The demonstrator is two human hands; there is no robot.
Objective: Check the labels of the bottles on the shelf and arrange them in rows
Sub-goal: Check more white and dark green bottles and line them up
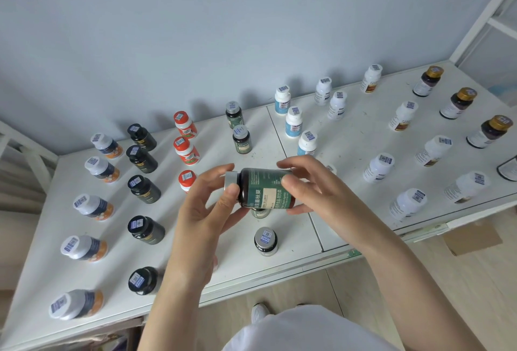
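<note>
In the head view both hands, left hand (208, 205) at the cap and right hand (310, 188) around the base, hold the green-labelled bottle (261, 190) sideways above the shelf (279, 264) for label checking; next it likely needs standing in its green row (237, 127)

Dark bottle (264, 188), green label — we read the large characters "秋葵"; its smaller print is illegible to us. Cap stickers on the shelved bottles — barcode-like, too small to read.
</note>
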